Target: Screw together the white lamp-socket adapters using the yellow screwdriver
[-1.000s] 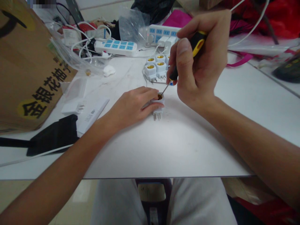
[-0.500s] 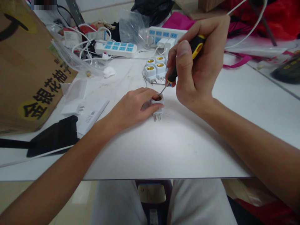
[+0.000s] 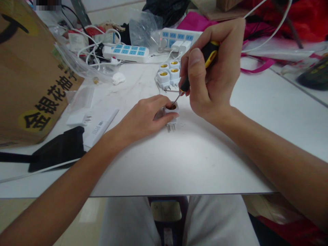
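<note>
Hands (image 3: 151, 112) (image 3: 215, 73) on socket (image 3: 172, 111) and screwdriver (image 3: 185, 84), the latter now lower

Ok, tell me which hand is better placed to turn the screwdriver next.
Probably the right hand: it grips the screwdriver, whose shaft points into the white socket, which the left hand holds.

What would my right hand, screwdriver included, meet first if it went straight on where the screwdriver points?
The socket in the left hand, most likely: the screwdriver slants down to its opening, though how deep the tip sits is unclear.
</note>
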`<state>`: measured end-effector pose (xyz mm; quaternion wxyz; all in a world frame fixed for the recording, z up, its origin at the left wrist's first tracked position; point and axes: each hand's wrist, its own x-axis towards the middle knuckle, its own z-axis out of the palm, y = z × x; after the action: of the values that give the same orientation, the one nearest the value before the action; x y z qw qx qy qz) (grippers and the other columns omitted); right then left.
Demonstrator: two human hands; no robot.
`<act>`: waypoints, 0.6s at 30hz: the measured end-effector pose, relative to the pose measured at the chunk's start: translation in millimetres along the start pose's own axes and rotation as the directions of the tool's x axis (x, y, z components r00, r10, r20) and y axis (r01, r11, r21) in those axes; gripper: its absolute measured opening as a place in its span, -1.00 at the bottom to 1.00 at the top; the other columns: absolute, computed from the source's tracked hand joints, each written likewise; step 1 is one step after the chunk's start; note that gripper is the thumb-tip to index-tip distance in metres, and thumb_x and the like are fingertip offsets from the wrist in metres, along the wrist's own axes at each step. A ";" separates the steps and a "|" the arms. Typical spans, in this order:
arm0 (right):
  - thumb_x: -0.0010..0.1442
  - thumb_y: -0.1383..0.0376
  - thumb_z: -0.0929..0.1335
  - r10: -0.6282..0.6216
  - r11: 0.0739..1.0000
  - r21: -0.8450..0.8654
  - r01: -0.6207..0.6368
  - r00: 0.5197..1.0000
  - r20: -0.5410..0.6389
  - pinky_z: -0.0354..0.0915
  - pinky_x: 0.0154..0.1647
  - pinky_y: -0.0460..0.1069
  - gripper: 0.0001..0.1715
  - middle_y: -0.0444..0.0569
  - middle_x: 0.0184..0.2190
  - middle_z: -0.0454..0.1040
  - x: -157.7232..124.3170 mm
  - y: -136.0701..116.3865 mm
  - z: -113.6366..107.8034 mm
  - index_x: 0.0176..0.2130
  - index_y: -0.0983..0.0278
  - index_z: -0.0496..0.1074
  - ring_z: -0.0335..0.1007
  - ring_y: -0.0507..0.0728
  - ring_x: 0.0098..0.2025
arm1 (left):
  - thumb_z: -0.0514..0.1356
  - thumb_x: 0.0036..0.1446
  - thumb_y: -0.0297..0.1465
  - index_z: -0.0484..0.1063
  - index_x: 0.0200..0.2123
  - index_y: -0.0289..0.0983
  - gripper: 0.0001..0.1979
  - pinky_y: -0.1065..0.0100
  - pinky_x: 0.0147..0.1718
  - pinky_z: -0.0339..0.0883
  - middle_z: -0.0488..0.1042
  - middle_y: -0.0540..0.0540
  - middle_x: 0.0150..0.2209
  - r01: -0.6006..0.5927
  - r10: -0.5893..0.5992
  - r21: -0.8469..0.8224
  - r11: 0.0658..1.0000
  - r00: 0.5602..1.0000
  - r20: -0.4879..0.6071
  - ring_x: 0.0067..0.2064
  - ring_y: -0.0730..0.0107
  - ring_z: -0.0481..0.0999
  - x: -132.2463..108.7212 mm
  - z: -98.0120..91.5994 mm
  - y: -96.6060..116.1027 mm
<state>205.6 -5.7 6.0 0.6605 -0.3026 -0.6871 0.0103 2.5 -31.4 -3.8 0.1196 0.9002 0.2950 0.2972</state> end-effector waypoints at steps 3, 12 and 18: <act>0.53 -0.19 0.23 0.001 1.000 -0.006 -0.001 1.000 -0.003 0.46 -0.45 0.12 -0.64 -0.03 -0.10 0.47 -0.3 2.9 0.9 -0.04 -0.04 0.33 0.51 0.19 -0.29 | 0.36 0.43 -0.25 0.57 -0.04 -0.23 -0.81 0.23 0.00 0.51 0.72 -0.12 -0.04 0.003 -0.003 0.006 1.000 1.000 0.004 -0.04 0.22 0.71 -0.2 0.0 0.1; 0.53 -0.18 0.22 0.007 1.000 -0.011 -0.007 1.000 -0.002 0.48 -0.43 0.15 -0.66 -0.02 -0.03 0.50 -1.6 2.7 -0.3 -0.04 -0.05 0.36 0.49 0.18 -0.34 | 0.35 0.44 -0.23 0.57 -0.03 -0.25 -0.79 0.22 0.01 0.50 0.71 -0.13 -0.04 -0.008 0.008 0.011 1.000 1.000 0.011 -0.04 0.21 0.70 0.1 -0.4 -1.1; 0.53 -0.21 0.21 0.030 0.999 -0.046 -0.030 1.000 0.004 0.51 -0.41 0.14 -0.61 0.00 -0.02 0.50 -2.0 -0.9 -1.1 -0.03 -0.05 0.35 0.52 0.21 -0.28 | 0.33 0.45 -0.24 0.56 -0.04 -0.25 -0.80 0.21 0.00 0.49 0.71 -0.15 -0.03 -0.003 0.002 0.026 1.000 1.000 0.023 -0.04 0.19 0.70 -0.1 -0.4 -1.1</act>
<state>206.1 -7.7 4.8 0.6514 -0.3278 -0.6843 0.0052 1.6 -30.5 -4.0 0.1108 0.9054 0.2962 0.2832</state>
